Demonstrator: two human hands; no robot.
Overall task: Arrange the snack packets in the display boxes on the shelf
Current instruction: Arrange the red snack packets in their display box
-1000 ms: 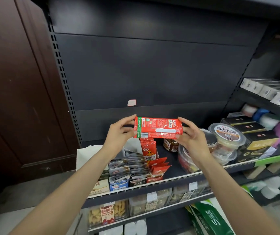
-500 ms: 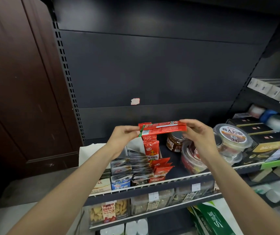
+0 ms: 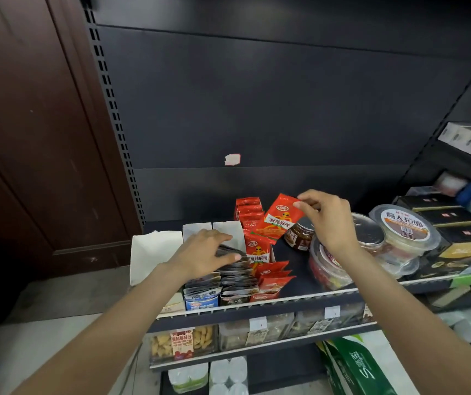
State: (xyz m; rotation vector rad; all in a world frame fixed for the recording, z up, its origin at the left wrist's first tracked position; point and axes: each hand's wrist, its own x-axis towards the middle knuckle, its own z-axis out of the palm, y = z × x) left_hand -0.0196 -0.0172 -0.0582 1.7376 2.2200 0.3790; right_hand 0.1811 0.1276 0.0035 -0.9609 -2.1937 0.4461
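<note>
My right hand (image 3: pixel 328 220) pinches the top corner of a red snack packet (image 3: pixel 281 219), held tilted above the red display box (image 3: pixel 258 252). More red packets (image 3: pixel 248 209) stand upright at the back of that box and several lie fanned at its front (image 3: pixel 271 277). My left hand (image 3: pixel 203 253) rests with fingers spread on the dark packets (image 3: pixel 235 276) in the neighbouring box, whose white flap (image 3: pixel 228 229) stands up behind. A blue-fronted box (image 3: pixel 201 302) of packets sits under my left wrist.
The shelf rail (image 3: pixel 299 299) runs along the front. A sauce jar (image 3: pixel 299 235), clear round tubs (image 3: pixel 331 266) and a lidded noodle bowl (image 3: pixel 405 226) crowd the right side. A white box (image 3: pixel 150 256) stands at the left. Black boxes (image 3: pixel 462 235) lie farther right.
The red packets held flat between both hands now stand in the red box. My left hand dropped onto the dark packets. My right hand now pinches a single red packet.
</note>
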